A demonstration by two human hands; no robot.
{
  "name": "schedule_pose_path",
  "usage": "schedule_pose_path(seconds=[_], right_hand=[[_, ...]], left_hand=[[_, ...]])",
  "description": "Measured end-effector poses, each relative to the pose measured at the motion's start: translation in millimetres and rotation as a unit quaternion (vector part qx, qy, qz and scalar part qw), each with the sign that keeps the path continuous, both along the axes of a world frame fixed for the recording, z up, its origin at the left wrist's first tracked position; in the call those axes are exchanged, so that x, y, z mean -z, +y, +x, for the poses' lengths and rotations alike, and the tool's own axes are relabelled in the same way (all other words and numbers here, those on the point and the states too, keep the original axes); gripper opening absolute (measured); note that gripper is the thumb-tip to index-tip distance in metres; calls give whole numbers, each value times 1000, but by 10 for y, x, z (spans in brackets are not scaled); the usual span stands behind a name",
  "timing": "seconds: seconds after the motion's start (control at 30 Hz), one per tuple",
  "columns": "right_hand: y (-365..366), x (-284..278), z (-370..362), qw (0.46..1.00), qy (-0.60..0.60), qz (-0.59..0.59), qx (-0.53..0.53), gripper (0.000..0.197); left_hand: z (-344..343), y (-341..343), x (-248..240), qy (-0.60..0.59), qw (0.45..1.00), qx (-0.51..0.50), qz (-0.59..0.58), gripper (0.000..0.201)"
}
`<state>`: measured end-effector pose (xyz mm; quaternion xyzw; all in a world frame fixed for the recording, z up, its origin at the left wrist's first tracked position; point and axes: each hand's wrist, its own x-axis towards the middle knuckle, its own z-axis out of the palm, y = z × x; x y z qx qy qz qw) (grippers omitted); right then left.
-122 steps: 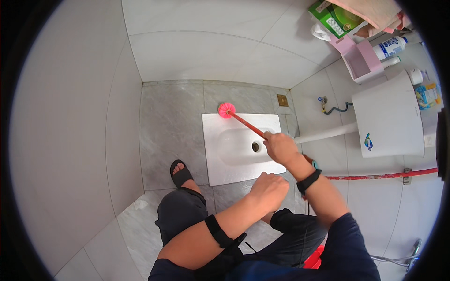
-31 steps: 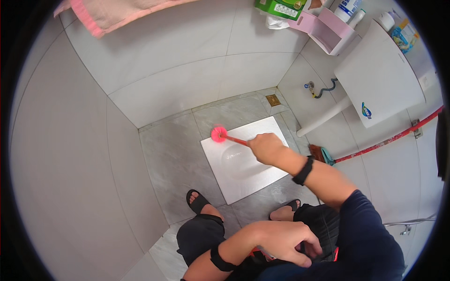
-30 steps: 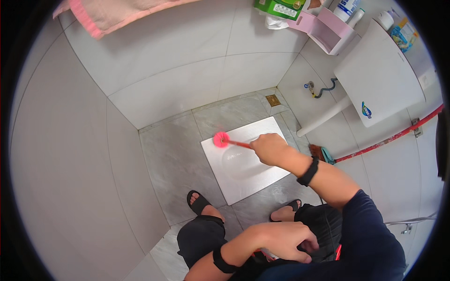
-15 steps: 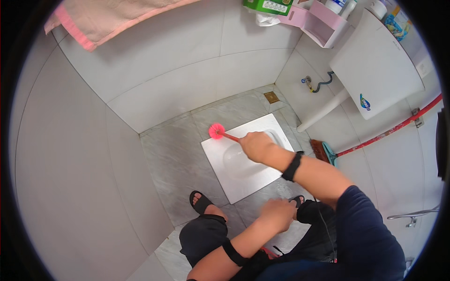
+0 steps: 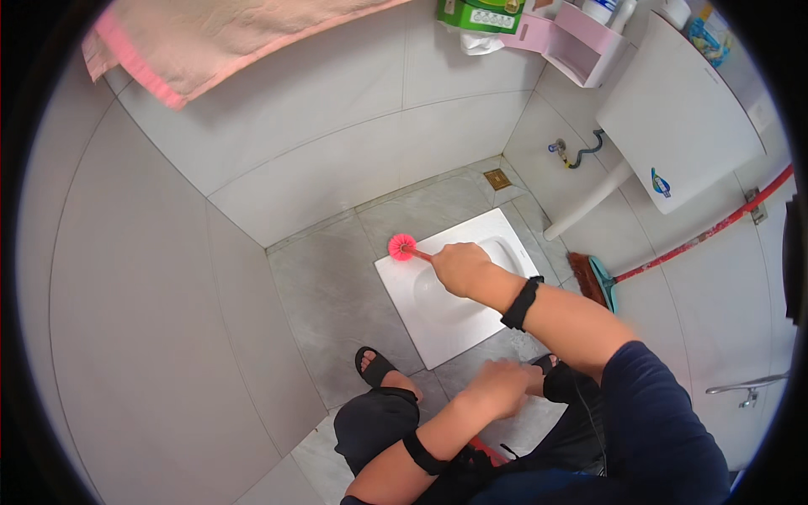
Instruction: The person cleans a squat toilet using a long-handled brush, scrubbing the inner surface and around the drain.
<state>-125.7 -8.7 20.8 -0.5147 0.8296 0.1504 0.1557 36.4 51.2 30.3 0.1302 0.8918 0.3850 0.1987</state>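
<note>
My right hand (image 5: 461, 268) is closed round the red handle of a toilet brush (image 5: 402, 247), above a white squat toilet (image 5: 446, 349) set in the floor. The brush's round pink-red bristle head is at the toilet's far left corner, over its rim. Part of the toilet's bowl is hidden beneath my right hand and forearm. My left hand (image 5: 498, 389) is curled in a loose fist in front of my body, apart from the toilet, and slightly blurred. Nothing shows in it.
A white cistern (image 5: 682, 118) with a pipe hangs on the right wall, above a broom (image 5: 593, 279). A metal floor drain (image 5: 497, 179) lies in the far corner. A pink shelf (image 5: 581, 46) and a pink towel (image 5: 227, 38) hang above. My sandalled foot (image 5: 374, 367) stands near the toilet.
The whole view has shifted slightly, so the toilet and walls sit a little further right and lower. The brush head stays at the same corner, and both hands keep their poses.
</note>
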Motion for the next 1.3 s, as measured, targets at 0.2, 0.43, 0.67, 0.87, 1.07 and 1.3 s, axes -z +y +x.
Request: schedule_pose_path(seconds=[0.2,0.43,0.67,0.87,1.07,1.3], right_hand=[[49,-176,427,998,-26,41,-44,20],[321,-151,-314,997,-21,-20,70,20],[223,89,296,999,-41,-8,1,20],[713,-60,-598,984,-4,-22,176,21],[466,77,217,999,3,29,40,23],[46,320,-13,996,-30,-76,18,22]], left_hand=[[116,-64,-4,66,997,-28,-10,40],[124,50,20,16,1000,-3,-23,41],[113,11,77,37,999,-3,-19,43],[98,69,279,37,999,-24,-27,45],[72,104,174,5,1000,-7,-30,43],[11,178,305,45,998,-37,-16,34]])
